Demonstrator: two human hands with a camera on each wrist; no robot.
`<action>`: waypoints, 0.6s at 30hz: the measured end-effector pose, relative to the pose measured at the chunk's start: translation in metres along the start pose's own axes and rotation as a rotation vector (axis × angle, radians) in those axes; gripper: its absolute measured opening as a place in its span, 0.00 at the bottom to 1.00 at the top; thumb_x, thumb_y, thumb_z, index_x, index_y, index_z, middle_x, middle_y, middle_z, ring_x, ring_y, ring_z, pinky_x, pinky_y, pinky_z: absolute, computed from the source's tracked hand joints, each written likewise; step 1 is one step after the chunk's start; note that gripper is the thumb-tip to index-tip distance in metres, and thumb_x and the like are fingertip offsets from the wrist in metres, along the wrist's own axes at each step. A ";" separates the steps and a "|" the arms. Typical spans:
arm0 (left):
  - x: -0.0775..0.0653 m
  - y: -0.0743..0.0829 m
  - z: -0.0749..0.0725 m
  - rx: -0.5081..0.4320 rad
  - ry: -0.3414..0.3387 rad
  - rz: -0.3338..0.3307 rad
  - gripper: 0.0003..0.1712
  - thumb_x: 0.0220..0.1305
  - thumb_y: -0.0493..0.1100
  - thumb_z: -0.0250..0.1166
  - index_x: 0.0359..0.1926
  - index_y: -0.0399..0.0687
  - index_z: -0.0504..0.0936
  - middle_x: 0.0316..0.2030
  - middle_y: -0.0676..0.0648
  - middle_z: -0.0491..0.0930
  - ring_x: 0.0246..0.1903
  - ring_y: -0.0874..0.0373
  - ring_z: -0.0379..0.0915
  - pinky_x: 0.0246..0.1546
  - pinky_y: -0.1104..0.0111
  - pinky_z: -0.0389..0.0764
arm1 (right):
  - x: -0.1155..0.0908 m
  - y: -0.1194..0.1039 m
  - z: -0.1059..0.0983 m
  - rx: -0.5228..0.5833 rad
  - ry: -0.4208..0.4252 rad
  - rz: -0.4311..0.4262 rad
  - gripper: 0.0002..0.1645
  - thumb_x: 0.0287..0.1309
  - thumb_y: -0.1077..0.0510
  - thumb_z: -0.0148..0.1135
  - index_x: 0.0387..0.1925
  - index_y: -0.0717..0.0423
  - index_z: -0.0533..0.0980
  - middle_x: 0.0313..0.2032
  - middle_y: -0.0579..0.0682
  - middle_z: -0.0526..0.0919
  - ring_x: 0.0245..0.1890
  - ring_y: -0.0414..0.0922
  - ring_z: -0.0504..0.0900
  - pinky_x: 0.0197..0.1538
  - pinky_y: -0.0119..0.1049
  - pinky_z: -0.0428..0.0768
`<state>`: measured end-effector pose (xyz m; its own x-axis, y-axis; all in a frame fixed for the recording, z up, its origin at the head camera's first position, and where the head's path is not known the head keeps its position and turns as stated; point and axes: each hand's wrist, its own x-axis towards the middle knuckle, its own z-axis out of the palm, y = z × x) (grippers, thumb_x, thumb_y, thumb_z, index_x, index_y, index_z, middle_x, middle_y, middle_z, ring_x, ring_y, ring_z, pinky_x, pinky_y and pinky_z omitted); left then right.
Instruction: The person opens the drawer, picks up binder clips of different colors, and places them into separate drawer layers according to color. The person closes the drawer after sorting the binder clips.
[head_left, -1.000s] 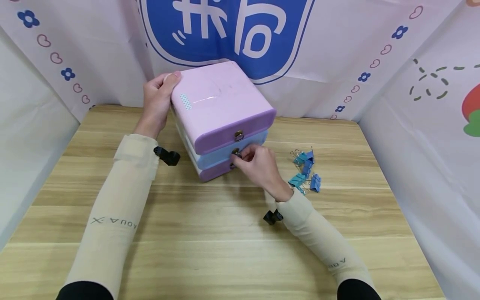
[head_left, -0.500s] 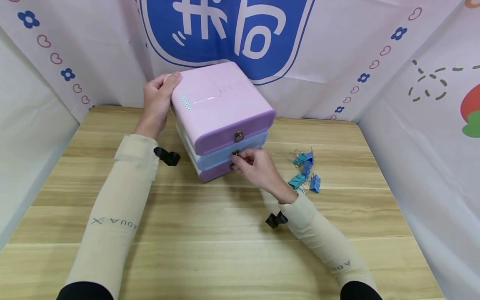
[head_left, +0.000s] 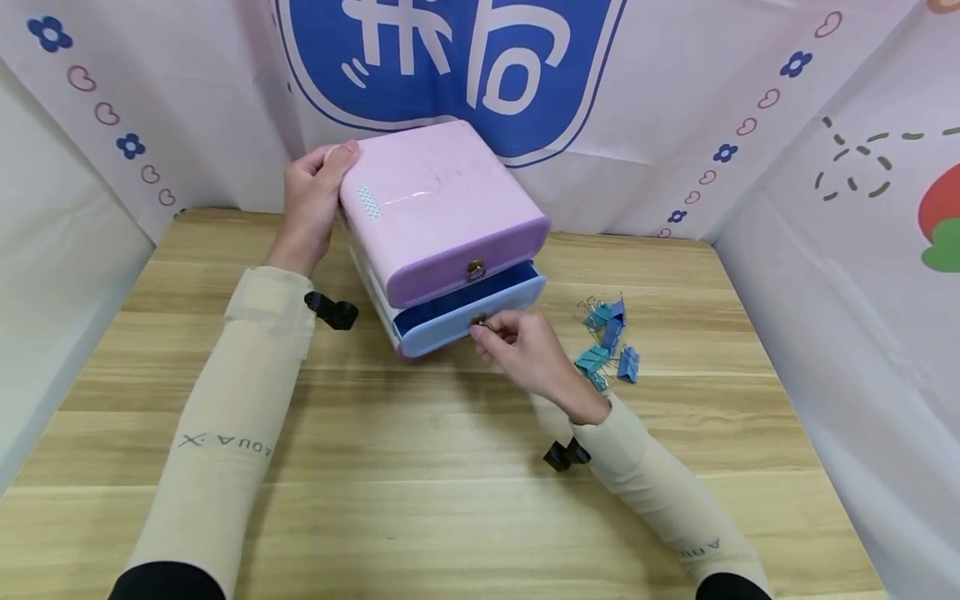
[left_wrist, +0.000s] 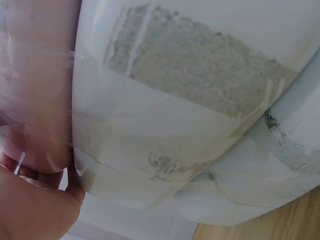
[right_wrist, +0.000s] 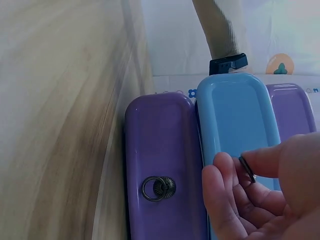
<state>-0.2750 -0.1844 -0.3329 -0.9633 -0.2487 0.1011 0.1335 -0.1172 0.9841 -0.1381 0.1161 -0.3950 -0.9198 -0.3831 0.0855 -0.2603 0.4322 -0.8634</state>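
Note:
A small three-drawer box [head_left: 450,192] with a pink top stands on the table, its fronts purple, blue and purple. At its back left corner my left hand [head_left: 311,200] grips the box, thumb on the top edge; in the left wrist view the fingers curl behind it. My right hand [head_left: 531,357] pinches the metal ring pull [right_wrist: 247,169] of the middle blue drawer [head_left: 435,331]. That drawer is pulled partway out, and a strip of its dark blue inside shows. The lowest purple drawer [right_wrist: 160,120] is closed, its ring pull [right_wrist: 152,189] hanging free.
Several blue and teal binder clips [head_left: 611,333] lie in a loose heap on the wooden table [head_left: 420,500], to the right of the box. Behind the box hangs a printed cloth backdrop [head_left: 622,192], close to its rear edge.
The blue drawer has slid out toward me, with my right hand drawing back and slightly right on its ring pull. My left hand stays at the box corner.

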 end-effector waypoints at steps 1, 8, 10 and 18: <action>0.000 0.000 0.000 -0.001 0.000 -0.001 0.13 0.68 0.54 0.72 0.43 0.51 0.90 0.36 0.56 0.84 0.38 0.64 0.75 0.38 0.75 0.76 | -0.002 0.000 -0.001 -0.001 -0.005 -0.001 0.14 0.75 0.55 0.64 0.34 0.60 0.85 0.31 0.60 0.90 0.31 0.59 0.88 0.30 0.32 0.83; 0.000 0.000 0.000 0.004 -0.008 -0.003 0.13 0.69 0.54 0.71 0.43 0.51 0.89 0.36 0.56 0.83 0.38 0.64 0.75 0.37 0.75 0.76 | -0.016 0.001 -0.006 -0.033 -0.036 -0.006 0.15 0.75 0.53 0.64 0.34 0.60 0.85 0.29 0.54 0.88 0.28 0.54 0.85 0.26 0.32 0.80; -0.001 0.000 0.000 0.004 -0.009 0.001 0.13 0.69 0.54 0.71 0.43 0.51 0.89 0.36 0.56 0.83 0.37 0.64 0.75 0.37 0.75 0.76 | -0.020 0.001 -0.007 -0.037 -0.043 -0.011 0.14 0.74 0.54 0.64 0.33 0.58 0.85 0.28 0.52 0.88 0.28 0.53 0.86 0.26 0.32 0.80; 0.000 0.000 0.000 -0.008 -0.007 -0.002 0.14 0.69 0.54 0.72 0.44 0.50 0.90 0.36 0.55 0.84 0.37 0.64 0.76 0.37 0.75 0.76 | -0.038 0.000 -0.010 -0.060 -0.046 0.023 0.13 0.74 0.53 0.65 0.34 0.56 0.85 0.30 0.50 0.88 0.29 0.48 0.86 0.27 0.33 0.81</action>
<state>-0.2747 -0.1844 -0.3326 -0.9653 -0.2412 0.0998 0.1330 -0.1255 0.9831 -0.1062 0.1389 -0.3933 -0.9116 -0.4089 0.0414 -0.2573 0.4893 -0.8333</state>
